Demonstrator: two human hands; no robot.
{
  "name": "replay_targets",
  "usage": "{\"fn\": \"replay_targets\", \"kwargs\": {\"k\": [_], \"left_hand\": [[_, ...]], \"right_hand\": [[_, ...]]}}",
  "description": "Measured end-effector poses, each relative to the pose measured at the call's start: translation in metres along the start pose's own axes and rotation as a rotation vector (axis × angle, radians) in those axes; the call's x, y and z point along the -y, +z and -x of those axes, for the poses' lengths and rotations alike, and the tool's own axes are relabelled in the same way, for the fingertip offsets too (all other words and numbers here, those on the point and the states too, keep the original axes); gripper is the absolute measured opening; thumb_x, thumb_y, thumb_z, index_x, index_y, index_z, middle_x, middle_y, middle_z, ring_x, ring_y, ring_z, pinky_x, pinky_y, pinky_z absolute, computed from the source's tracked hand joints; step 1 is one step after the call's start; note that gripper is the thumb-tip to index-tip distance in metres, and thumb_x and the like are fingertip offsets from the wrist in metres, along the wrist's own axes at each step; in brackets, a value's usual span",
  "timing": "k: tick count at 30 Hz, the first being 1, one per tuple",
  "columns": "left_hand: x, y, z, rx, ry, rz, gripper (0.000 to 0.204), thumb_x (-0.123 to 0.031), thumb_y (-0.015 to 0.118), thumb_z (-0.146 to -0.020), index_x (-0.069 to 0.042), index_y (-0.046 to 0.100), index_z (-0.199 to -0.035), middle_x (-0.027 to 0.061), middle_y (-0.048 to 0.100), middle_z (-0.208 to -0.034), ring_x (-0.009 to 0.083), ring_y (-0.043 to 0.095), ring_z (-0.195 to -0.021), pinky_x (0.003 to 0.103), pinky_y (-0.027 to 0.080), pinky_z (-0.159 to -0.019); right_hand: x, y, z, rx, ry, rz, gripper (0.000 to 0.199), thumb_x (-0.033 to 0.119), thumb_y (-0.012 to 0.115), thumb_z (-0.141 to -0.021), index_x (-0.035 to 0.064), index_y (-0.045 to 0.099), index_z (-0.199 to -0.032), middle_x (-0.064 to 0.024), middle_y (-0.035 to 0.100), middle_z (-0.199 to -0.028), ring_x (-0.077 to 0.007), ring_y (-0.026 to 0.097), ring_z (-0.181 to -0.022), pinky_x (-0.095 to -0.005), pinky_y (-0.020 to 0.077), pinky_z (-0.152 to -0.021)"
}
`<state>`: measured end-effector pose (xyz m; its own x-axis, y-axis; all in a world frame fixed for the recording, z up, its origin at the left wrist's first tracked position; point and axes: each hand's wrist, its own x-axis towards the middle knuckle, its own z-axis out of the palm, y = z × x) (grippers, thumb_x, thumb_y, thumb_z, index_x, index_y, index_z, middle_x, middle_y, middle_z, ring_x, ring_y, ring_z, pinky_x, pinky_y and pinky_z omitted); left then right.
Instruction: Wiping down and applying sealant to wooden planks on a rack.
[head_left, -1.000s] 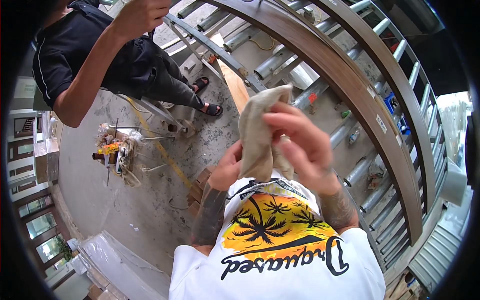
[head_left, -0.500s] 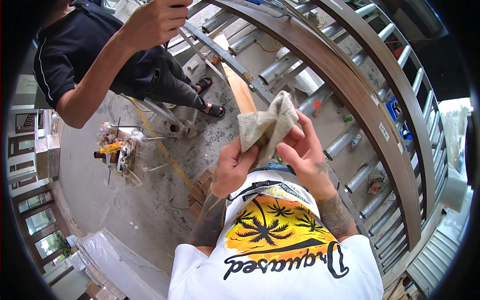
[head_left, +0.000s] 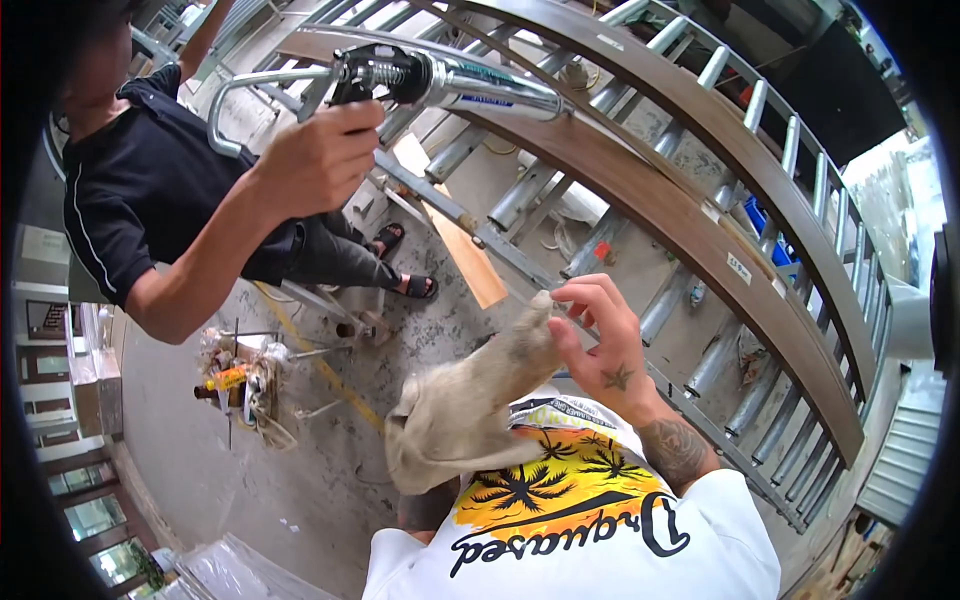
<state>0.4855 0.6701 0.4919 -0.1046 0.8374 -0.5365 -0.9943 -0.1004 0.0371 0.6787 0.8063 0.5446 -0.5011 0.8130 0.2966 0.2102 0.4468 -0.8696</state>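
A worn beige cloth (head_left: 470, 400) covers my left hand, so its fingers are hidden. Only a bit of my left forearm (head_left: 420, 508) shows below the loose folds. The cloth stretches up and right into a narrow end, where my right hand (head_left: 600, 345) pinches the tip between thumb and fingers. Both hands are in front of my white printed shirt (head_left: 600, 545).
At upper left, a person in dark clothes (head_left: 150, 190) holds a caulking gun (head_left: 430, 80). Curved brown boards (head_left: 650, 190) lie on a metal roller conveyor (head_left: 520, 195). A wooden plank (head_left: 465, 255) and a cluttered stand (head_left: 245, 385) are to the left.
The cloth has gone from being held between both hands to covering my left hand, which moved down and left. My right hand has moved to its tip. The person's caulking gun has come into view.
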Motion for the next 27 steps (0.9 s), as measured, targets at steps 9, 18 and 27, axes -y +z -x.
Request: {"fn": "replay_targets", "kwargs": {"k": [9,18,27], "left_hand": [[-0.027,-0.045,0.013,-0.348,0.088,-0.174,0.054,-0.034,0.053,-0.1,0.001,0.052,-0.141,0.01,0.06,-0.138,0.0189,0.056,-0.127,0.037,0.038,-0.114],[-0.063,-0.064,-0.003,-0.673,0.234,-0.438,0.058,-0.041,0.054,-0.097,0.001,0.056,-0.136,0.0104,0.062,-0.136,0.0263,0.057,-0.126,0.042,0.043,-0.109],[-0.043,-0.002,-0.016,-0.491,0.295,-0.538,0.056,-0.044,0.053,-0.096,0.001,0.061,-0.13,0.0112,0.066,-0.131,0.0323,0.059,-0.123,0.045,0.047,-0.103]], "right_hand": [[-0.024,0.009,0.023,0.378,0.493,-0.874,0.044,0.028,0.058,-0.104,-0.0006,0.053,-0.137,-0.009,0.063,-0.131,-0.0152,0.057,-0.12,-0.0343,0.0469,-0.102],[-0.022,-0.026,0.007,-0.05,0.345,-0.552,0.022,0.017,0.063,-0.098,-0.0001,0.061,-0.112,-0.0011,0.067,-0.087,-0.0061,0.058,-0.078,-0.0271,0.0492,-0.067],[-0.027,-0.028,0.019,0.015,0.199,-0.423,0.037,0.004,0.066,-0.089,0.0032,0.052,-0.124,-0.0066,0.066,-0.094,-0.0114,0.063,-0.091,-0.0303,0.0522,-0.076]]}}
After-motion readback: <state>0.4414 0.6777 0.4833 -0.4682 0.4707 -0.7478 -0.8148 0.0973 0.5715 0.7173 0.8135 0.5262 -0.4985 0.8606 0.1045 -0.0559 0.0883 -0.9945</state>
